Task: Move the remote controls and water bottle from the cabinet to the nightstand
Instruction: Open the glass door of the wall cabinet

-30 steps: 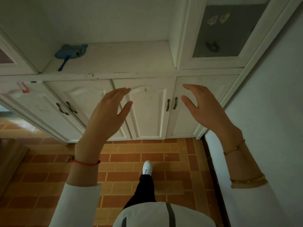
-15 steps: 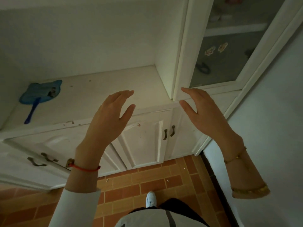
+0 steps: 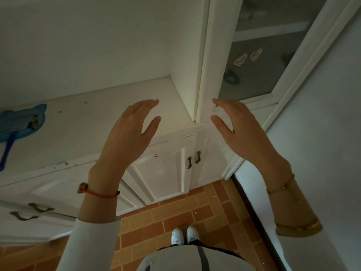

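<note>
While the left hand (image 3: 129, 133) and right hand (image 3: 240, 132) hang spread and empty, palms facing, before the white cabinet (image 3: 168, 169), its scuffed worktop (image 3: 93, 130) carries only a blue fan (image 3: 21, 122) at far left. Brick-patterned floor (image 3: 175, 214) lies below; no remote controls or water bottle show.

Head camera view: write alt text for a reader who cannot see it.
Two empty, open hands, left hand and right hand, are raised before a white cabinet. A blue fan lies on its counter, far left; no remotes or bottle are visible.
</note>
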Demonstrator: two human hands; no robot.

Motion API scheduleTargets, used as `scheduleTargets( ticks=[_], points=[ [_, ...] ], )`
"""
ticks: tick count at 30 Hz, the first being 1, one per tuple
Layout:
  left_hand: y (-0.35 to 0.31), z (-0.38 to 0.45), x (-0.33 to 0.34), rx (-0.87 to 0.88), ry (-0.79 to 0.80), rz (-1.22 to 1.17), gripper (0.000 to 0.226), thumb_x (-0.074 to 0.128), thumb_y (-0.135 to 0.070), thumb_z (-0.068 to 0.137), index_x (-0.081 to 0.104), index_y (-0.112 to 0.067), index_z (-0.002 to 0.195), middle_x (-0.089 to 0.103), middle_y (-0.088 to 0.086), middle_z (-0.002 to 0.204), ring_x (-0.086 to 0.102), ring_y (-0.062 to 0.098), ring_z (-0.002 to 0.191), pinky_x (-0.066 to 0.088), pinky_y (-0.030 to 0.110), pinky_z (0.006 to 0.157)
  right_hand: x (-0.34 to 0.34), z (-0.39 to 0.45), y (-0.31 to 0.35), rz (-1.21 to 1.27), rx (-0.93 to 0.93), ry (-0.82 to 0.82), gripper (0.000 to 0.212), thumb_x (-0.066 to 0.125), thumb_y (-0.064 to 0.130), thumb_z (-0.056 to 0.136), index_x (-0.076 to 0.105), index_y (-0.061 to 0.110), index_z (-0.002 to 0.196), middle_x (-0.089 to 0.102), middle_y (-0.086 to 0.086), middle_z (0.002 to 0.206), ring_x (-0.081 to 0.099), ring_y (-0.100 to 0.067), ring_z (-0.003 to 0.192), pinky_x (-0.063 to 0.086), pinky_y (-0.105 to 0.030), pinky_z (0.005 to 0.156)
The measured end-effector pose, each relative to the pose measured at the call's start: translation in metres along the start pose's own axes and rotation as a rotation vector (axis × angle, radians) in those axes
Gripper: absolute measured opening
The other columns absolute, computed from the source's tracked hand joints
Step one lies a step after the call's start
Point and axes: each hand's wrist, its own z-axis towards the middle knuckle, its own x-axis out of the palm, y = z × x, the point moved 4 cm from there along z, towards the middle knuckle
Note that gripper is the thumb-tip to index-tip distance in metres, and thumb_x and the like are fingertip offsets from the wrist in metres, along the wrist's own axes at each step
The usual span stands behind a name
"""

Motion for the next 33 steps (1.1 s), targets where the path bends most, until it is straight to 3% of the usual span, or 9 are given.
scheduleTargets(
  ticks=[5, 10, 16, 21, 26, 30, 33],
  points=[
    [-0.015, 0.025, -0.007, 0.053, -0.052, -0.020, 0.045, 0.048, -0.033, 0.099, 0.047, -0.020, 0.142, 0.053, -0.001, 0.142, 0.050, 0.016, 0.131, 0.041, 0.039, 0.110, -0.024, 0.013, 0.004, 0.006, -0.024, -0.070, 0.047, 0.043, 0.041, 0.098, 0.039, 0.025, 0.142, 0.044, 0.003, 0.145, 0.041, -0.011, 0.131, 0.025, -0.012, 0.097],
    [-0.046, 0.067, -0.026, 0.160, -0.151, -0.061, 0.044, 0.049, -0.032, 0.099, 0.048, -0.019, 0.141, 0.054, -0.002, 0.141, 0.051, 0.012, 0.129, 0.040, 0.030, 0.109, -0.067, 0.038, 0.020, 0.049, -0.101, -0.178, 0.047, 0.043, 0.041, 0.097, 0.041, 0.024, 0.141, 0.046, 0.001, 0.144, 0.042, -0.016, 0.133, 0.037, -0.036, 0.110],
    [-0.091, 0.116, -0.067, 0.312, -0.294, -0.089, 0.044, 0.050, -0.030, 0.099, 0.049, -0.015, 0.141, 0.055, 0.000, 0.139, 0.052, 0.011, 0.127, 0.036, 0.017, 0.107, -0.129, 0.074, 0.041, 0.030, -0.192, -0.348, 0.046, 0.043, 0.044, 0.098, 0.041, 0.028, 0.141, 0.045, 0.003, 0.145, 0.042, -0.015, 0.133, 0.039, -0.038, 0.110],
    [-0.121, 0.151, -0.100, 0.392, -0.384, -0.104, 0.046, 0.050, -0.031, 0.099, 0.047, -0.016, 0.142, 0.055, 0.002, 0.140, 0.051, 0.013, 0.128, 0.036, 0.019, 0.107, -0.185, 0.101, 0.063, 0.007, -0.261, -0.481, 0.047, 0.042, 0.044, 0.098, 0.040, 0.027, 0.142, 0.048, 0.000, 0.141, 0.046, -0.016, 0.128, 0.041, -0.035, 0.106],
    [-0.146, 0.176, -0.124, 0.452, -0.465, -0.129, 0.045, 0.051, -0.028, 0.099, 0.047, -0.015, 0.142, 0.056, 0.003, 0.138, 0.053, 0.014, 0.125, 0.041, 0.029, 0.108, -0.230, 0.118, 0.083, -0.051, -0.332, -0.605, 0.046, 0.042, 0.040, 0.099, 0.041, 0.023, 0.142, 0.049, 0.001, 0.140, 0.044, -0.004, 0.117, 0.031, -0.013, 0.096],
    [-0.156, 0.195, -0.131, 0.460, -0.497, -0.155, 0.047, 0.051, -0.027, 0.099, 0.045, -0.013, 0.143, 0.055, 0.005, 0.139, 0.051, 0.016, 0.127, 0.039, 0.035, 0.110, -0.253, 0.134, 0.091, -0.071, -0.357, -0.676, 0.046, 0.042, 0.037, 0.100, 0.041, 0.019, 0.142, 0.046, 0.000, 0.144, 0.041, -0.013, 0.131, 0.027, -0.021, 0.105],
    [-0.158, 0.206, -0.124, 0.442, -0.478, -0.147, 0.052, 0.050, -0.029, 0.099, 0.039, -0.012, 0.146, 0.045, 0.006, 0.148, 0.042, 0.019, 0.137, 0.033, 0.035, 0.115, -0.254, 0.151, 0.094, -0.130, -0.362, -0.705, 0.046, 0.042, 0.037, 0.100, 0.041, 0.017, 0.142, 0.044, -0.001, 0.144, 0.037, -0.016, 0.133, 0.023, -0.018, 0.102]
  ],
)
